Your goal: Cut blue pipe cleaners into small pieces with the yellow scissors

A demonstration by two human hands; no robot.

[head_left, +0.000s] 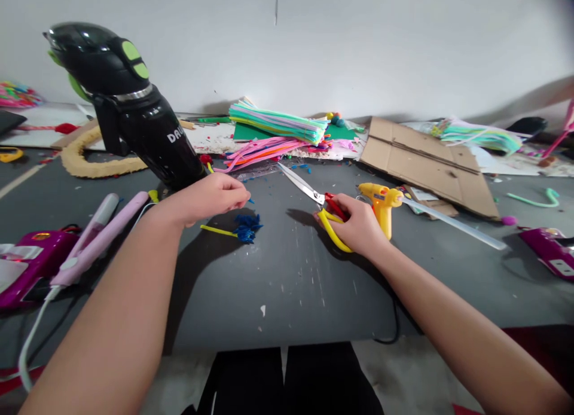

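Observation:
My left hand [215, 197] is closed above the grey table; a small blue bit shows at its fingertips, too small to name. Just below and to its right lies a blue fuzzy piece [247, 226] with a yellow-green stem [218, 230]. My right hand [359, 223] grips scissors [301, 183] by their red and yellow handles, the blades pointing up and left over the table. Right behind that hand is a yellow glue gun [381, 201] with a long clear glue stick [452, 223] in its back.
A large black bottle [152, 134] leans at the left, near a tan ring [76, 155] and a pink iron [101, 241]. Pipe cleaner bundles [278, 123] and cardboard [426, 164] lie at the back. Purple devices [40, 262] sit at both sides.

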